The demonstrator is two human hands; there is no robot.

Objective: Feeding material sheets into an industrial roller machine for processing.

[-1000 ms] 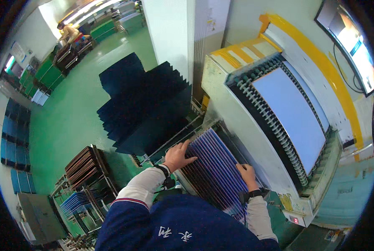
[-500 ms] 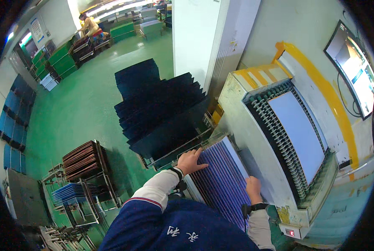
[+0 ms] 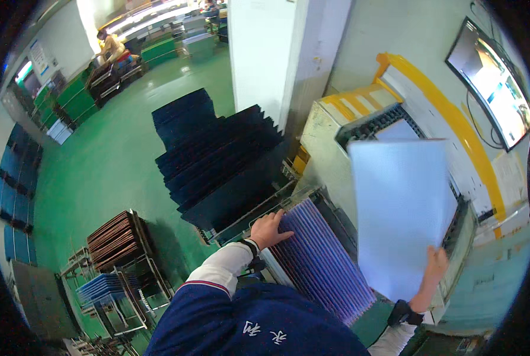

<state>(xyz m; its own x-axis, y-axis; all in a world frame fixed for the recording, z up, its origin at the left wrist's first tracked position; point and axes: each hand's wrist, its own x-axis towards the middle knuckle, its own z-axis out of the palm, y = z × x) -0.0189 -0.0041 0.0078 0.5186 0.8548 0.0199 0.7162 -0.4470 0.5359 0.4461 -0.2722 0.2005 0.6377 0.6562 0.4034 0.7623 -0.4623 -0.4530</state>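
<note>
A pale white flat panel [image 3: 398, 207] hangs tilted over the machine, with my right hand [image 3: 435, 266] closed on its lower right edge. My left hand [image 3: 268, 230] lies on the upper left end of a row of upright purple-blue panels [image 3: 321, 258], thumb and fingers apart. Those panels stand close together in a rack in front of me. Behind the held panel, a second white panel [image 3: 400, 130] lies on the machine's rollers [image 3: 366, 132], mostly covered from sight.
Dark sheets [image 3: 217, 154] stand fanned in a rack beyond my left hand. Left of me are racks of brown panels [image 3: 113, 240] and blue panels [image 3: 105, 288]. A screen [image 3: 493, 83] hangs on the right wall. Someone [image 3: 112, 47] sits far off, at the upper left.
My right hand has lifted a white panel from the right side of the rack and carried it up and right, over the rollers. My left hand has stayed on the rack.
</note>
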